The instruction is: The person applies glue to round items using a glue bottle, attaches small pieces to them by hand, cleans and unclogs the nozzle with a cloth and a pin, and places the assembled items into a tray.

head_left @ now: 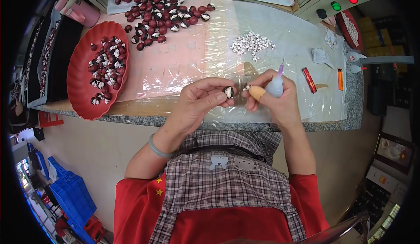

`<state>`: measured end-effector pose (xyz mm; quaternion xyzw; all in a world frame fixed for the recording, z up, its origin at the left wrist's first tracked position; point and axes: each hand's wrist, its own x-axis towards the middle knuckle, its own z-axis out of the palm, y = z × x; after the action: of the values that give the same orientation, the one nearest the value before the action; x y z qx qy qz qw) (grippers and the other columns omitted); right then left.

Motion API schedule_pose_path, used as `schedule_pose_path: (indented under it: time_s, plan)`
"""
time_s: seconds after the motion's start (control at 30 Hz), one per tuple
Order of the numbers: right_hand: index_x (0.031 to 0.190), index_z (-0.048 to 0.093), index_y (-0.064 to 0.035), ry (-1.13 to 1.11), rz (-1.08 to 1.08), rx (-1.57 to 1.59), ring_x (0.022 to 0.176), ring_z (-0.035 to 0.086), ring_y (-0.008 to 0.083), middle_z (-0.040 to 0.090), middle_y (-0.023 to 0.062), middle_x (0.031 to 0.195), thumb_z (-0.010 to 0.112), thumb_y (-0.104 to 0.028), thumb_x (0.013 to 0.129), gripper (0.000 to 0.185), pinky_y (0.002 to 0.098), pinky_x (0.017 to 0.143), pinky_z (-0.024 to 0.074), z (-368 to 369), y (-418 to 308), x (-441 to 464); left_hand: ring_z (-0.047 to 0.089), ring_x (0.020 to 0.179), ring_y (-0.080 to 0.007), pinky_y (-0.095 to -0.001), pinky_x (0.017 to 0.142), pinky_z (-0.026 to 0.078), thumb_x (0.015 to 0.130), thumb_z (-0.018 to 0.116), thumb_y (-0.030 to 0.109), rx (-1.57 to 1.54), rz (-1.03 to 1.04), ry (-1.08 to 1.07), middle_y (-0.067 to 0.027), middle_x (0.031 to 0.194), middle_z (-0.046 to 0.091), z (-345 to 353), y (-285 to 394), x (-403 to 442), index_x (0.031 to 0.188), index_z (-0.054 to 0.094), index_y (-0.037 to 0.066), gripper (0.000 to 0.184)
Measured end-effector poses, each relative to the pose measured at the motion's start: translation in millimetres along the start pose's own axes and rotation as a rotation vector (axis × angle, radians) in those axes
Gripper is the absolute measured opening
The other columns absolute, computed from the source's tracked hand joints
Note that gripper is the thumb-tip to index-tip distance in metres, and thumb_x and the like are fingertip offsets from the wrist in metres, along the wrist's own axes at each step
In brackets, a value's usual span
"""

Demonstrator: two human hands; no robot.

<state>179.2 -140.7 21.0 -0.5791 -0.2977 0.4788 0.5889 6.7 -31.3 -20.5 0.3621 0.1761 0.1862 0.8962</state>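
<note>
My left hand point(204, 96) pinches a small round piece point(228, 92), dark with a white patch, between thumb and fingertips. In my right hand point(275, 96) lies a squeeze bottle point(275, 87) with a purple needle tip pointing up and away. The same hand's thumb, in a tan finger cover point(257, 92), and its fingertips pinch a tiny white bit point(246, 88), close to the round piece but apart from it. Beyond my hands is a pile of small white bits point(251, 44) on the plastic-covered table. Many dark red round pieces point(162, 23), some with white patches, are heaped further back.
At left stands a red scalloped tray point(75, 77) holding red pieces with white bits, and a pink mug point(78, 10). To the right lie a red tube point(309, 80), an orange stick point(340, 79) and crumpled white tissue point(321, 56). A control box point(334, 1) with lit buttons stands behind.
</note>
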Motion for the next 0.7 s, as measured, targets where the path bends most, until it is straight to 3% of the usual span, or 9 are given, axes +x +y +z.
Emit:
schedule_pose_path:
  time_s: [0.4, 0.5, 0.6, 0.7]
  plan:
    - [0.09, 0.061, 0.0028, 0.131, 0.013, 0.047, 0.057, 0.056, 0.008, 0.064, 0.0083, 0.076, 0.06, 0.003, 0.083, 0.007, 0.021, 0.05, 0.0469, 24, 16, -14, 0.062, 0.087, -0.0138, -0.0251, 0.078, 0.05, 0.087, 0.061, 0.004, 0.231, 0.107, 0.03, -0.0103, 0.098, 0.065, 4, -5, -1, 0.112, 0.058, -0.004, 0.027]
    - [0.09, 0.062, 0.0029, 0.144, 0.027, 0.051, 0.057, 0.056, 0.008, 0.064, 0.0087, 0.077, 0.06, 0.003, 0.083, 0.008, 0.0209, 0.05, 0.0467, 24, 18, -15, 0.062, 0.092, -0.0152, -0.0273, 0.085, 0.051, 0.086, 0.06, -0.003, 0.241, 0.104, 0.012, -0.0104, 0.103, 0.062, 3, -6, -1, 0.115, 0.055, -0.005, 0.03]
    - [0.09, 0.061, 0.0028, 0.165, 0.008, 0.069, 0.056, 0.056, 0.0081, 0.063, 0.0085, 0.076, 0.059, 0.003, 0.083, 0.007, 0.0206, 0.05, 0.0458, 26, 22, -16, 0.062, 0.092, -0.0155, -0.0273, 0.085, 0.051, 0.085, 0.06, -0.004, 0.221, 0.184, 0.006, -0.0096, 0.103, 0.061, 5, -8, -1, 0.113, 0.057, -0.005, 0.028]
    - [0.09, 0.061, 0.0026, 0.202, -0.026, 0.075, 0.055, 0.055, 0.0082, 0.063, 0.008, 0.075, 0.06, 0.002, 0.085, 0.006, 0.0204, 0.049, 0.0448, 31, 28, -19, 0.063, 0.088, -0.0167, -0.0271, 0.08, 0.053, 0.082, 0.062, -0.004, 0.433, 0.31, 0.09, -0.0102, 0.098, 0.063, 8, -13, -2, 0.106, 0.061, -0.004, 0.024]
